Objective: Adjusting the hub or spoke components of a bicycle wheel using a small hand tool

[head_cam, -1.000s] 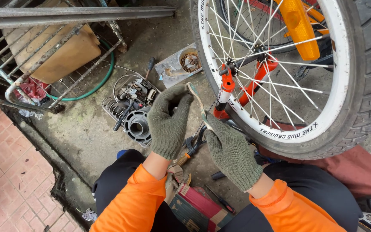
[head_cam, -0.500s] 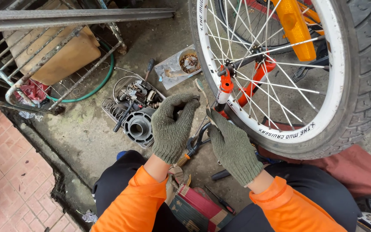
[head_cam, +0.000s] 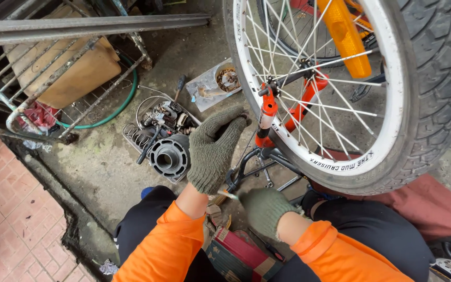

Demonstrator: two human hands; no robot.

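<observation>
The right gloved hand (head_cam: 263, 209) grips a small tool (head_cam: 228, 194) low beside the orange fork (head_cam: 266, 121). The left gloved hand (head_cam: 214, 149) hovers open above it, near the bicycle wheel (head_cam: 392, 104). Likely axle work; steadying the fork seems needed.

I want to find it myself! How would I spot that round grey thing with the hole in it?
Start at the big bicycle wheel and go left, past the gloved left hand. Just beside it on the concrete ground lies the round grey ribbed part. Unlike the thin wire coils and small tools behind it, it is thick, with a hollow middle.
</observation>
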